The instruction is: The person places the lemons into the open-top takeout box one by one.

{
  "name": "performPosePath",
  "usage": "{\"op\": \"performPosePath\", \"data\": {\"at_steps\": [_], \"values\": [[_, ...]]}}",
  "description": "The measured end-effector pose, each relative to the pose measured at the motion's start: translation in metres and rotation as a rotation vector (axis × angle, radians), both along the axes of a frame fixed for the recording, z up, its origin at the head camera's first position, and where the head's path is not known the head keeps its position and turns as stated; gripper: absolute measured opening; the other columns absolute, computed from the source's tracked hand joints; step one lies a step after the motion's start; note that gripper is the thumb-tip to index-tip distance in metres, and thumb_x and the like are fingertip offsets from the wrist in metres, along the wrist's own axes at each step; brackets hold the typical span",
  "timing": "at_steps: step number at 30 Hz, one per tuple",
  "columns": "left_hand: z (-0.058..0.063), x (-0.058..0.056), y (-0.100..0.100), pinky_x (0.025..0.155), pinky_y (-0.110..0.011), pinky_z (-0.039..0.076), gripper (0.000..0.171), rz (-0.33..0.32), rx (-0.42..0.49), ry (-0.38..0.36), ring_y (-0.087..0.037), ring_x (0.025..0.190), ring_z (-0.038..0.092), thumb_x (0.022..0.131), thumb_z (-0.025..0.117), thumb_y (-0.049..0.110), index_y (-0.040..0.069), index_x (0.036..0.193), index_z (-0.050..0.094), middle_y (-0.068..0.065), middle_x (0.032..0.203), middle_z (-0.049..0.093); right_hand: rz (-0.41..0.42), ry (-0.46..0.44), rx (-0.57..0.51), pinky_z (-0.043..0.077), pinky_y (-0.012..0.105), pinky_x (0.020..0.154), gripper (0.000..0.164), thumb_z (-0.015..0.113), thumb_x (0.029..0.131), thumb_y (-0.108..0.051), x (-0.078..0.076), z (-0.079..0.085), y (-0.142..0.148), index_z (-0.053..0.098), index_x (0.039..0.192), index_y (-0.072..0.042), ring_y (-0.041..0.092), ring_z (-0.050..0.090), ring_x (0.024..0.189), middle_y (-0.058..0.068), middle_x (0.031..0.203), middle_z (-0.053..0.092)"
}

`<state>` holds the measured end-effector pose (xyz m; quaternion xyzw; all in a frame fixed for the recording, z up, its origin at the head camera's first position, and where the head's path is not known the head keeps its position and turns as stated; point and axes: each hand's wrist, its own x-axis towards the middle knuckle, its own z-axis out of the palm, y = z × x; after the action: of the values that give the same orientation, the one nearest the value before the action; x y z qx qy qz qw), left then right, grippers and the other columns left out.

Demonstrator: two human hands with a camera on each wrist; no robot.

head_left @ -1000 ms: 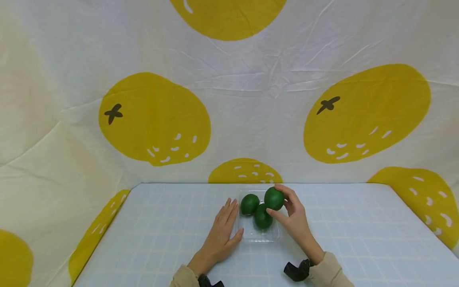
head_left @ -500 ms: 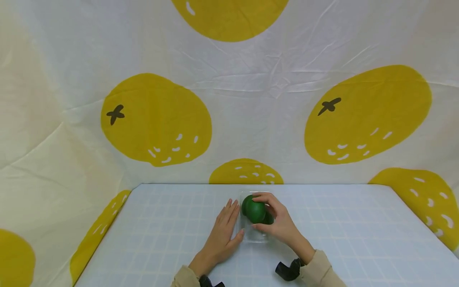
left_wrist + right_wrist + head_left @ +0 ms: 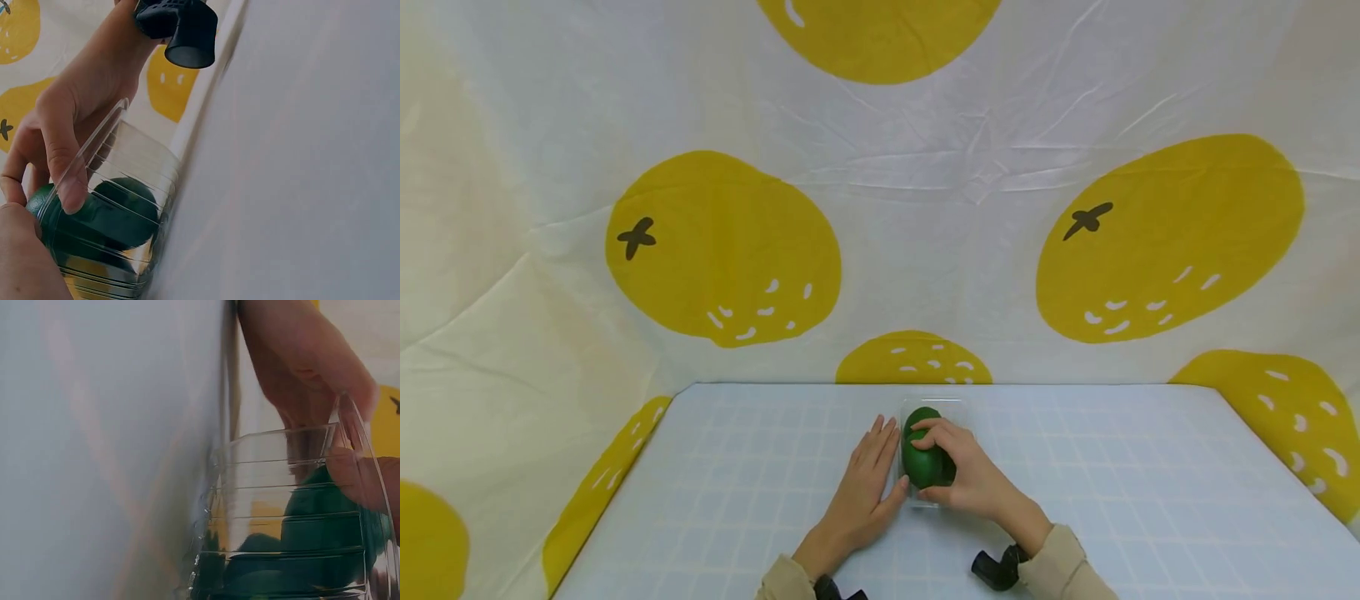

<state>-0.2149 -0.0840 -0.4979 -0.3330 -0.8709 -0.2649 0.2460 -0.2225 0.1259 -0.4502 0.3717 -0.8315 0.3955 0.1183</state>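
My right hand (image 3: 976, 477) grips a smooth, dark green, lime-like fruit (image 3: 921, 467) with its thumb and curled fingers, low inside a clear plastic box (image 3: 957, 408). Behind the held one, a second green fruit (image 3: 921, 414) shows at the box's far left. A third green fruit (image 3: 950, 473) is mostly covered by the right hand. Flat along the box's left side lies my left hand (image 3: 861, 490), fingers straight and fingertips right at the wall. Through the ribbed box wall (image 3: 128, 140) the left wrist view shows green fruit and the right thumb (image 3: 65, 169) over the rim.
The box stands on a table with a pale blue checked cloth (image 3: 1135, 492). Behind and at the sides hangs a white curtain with large yellow fruit prints (image 3: 722, 250). A black wrist camera (image 3: 1000, 570) sits at the right sleeve (image 3: 1063, 567).
My right hand has carried the held fruit from the box's far right to the left, then lower and nearer me, in front of the far-left fruit. The left hand has stayed in place.
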Motion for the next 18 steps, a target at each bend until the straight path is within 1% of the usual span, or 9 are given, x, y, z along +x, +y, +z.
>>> {"op": "performPosePath", "data": {"at_steps": [2, 4, 6, 8, 11, 14, 18], "values": [[0.0003, 0.0005, -0.0002, 0.11, -0.051, 0.022, 0.061, 0.003, -0.001, -0.001, -0.032, 0.142, 0.018, 0.097, 0.041, 0.035, 0.001, 0.146, 0.029, -0.012, 0.153, 0.025, -0.001, 0.005, 0.016, 0.041, 0.057, 0.089, 0.056, 0.086, 0.062, -0.015, 0.0003, 0.0003, -0.0011, 0.055, 0.107, -0.024, 0.027, 0.044, 0.12, 0.005, 0.134, 0.049], [0.0004, 0.0014, -0.0004, 0.111, -0.049, 0.019, 0.062, 0.005, -0.005, -0.016, -0.031, 0.142, 0.016, 0.097, 0.04, 0.036, 0.003, 0.147, 0.026, -0.011, 0.154, 0.024, -0.002, 0.0, 0.029, 0.041, 0.056, 0.089, 0.054, 0.086, 0.063, -0.016, 0.0017, 0.0004, -0.0013, 0.056, 0.107, -0.026, 0.027, 0.044, 0.12, 0.006, 0.134, 0.049], [0.0004, 0.0019, -0.0003, 0.112, -0.047, 0.018, 0.062, 0.008, -0.01, -0.026, -0.03, 0.142, 0.015, 0.097, 0.039, 0.037, 0.006, 0.149, 0.023, -0.011, 0.154, 0.023, 0.009, 0.009, 0.03, 0.042, 0.055, 0.089, 0.048, 0.084, 0.066, -0.017, 0.0026, 0.0005, -0.0012, 0.056, 0.104, -0.026, 0.027, 0.045, 0.119, 0.007, 0.133, 0.05], [0.0001, 0.0025, -0.0003, 0.112, -0.046, 0.016, 0.063, 0.009, -0.012, -0.04, -0.029, 0.143, 0.014, 0.098, 0.038, 0.038, 0.007, 0.15, 0.02, -0.01, 0.154, 0.022, 0.038, 0.036, 0.027, 0.045, 0.052, 0.088, 0.039, 0.081, 0.07, -0.016, 0.003, 0.0001, -0.0015, 0.057, 0.1, -0.024, 0.025, 0.049, 0.116, 0.007, 0.13, 0.052], [-0.0006, 0.0021, -0.0001, 0.112, -0.048, 0.018, 0.063, 0.005, -0.006, -0.026, -0.03, 0.142, 0.015, 0.097, 0.039, 0.037, 0.004, 0.148, 0.023, -0.011, 0.154, 0.022, 0.085, 0.095, 0.024, 0.048, 0.044, 0.087, 0.025, 0.077, 0.076, -0.015, 0.0026, -0.001, -0.0022, 0.057, 0.091, -0.022, 0.022, 0.054, 0.112, 0.008, 0.124, 0.056], [-0.0007, 0.0009, 0.0002, 0.111, -0.051, 0.021, 0.062, -0.001, 0.004, -0.006, -0.032, 0.142, 0.016, 0.097, 0.04, 0.035, 0.0, 0.146, 0.028, -0.009, 0.155, 0.021, 0.112, 0.128, 0.018, 0.049, 0.038, 0.087, 0.02, 0.074, 0.079, -0.013, 0.0024, -0.001, -0.0034, 0.056, 0.085, -0.02, 0.022, 0.056, 0.11, 0.009, 0.12, 0.058], [0.0003, 0.0007, 0.0008, 0.11, -0.052, 0.022, 0.061, -0.005, 0.011, 0.004, -0.033, 0.141, 0.017, 0.096, 0.041, 0.034, -0.001, 0.145, 0.03, -0.007, 0.155, 0.019, 0.061, 0.173, 0.019, 0.048, 0.037, 0.088, 0.02, 0.075, 0.079, -0.016, 0.003, -0.0002, -0.0035, 0.056, 0.081, -0.02, 0.019, 0.056, 0.106, 0.007, 0.116, 0.06]]}}
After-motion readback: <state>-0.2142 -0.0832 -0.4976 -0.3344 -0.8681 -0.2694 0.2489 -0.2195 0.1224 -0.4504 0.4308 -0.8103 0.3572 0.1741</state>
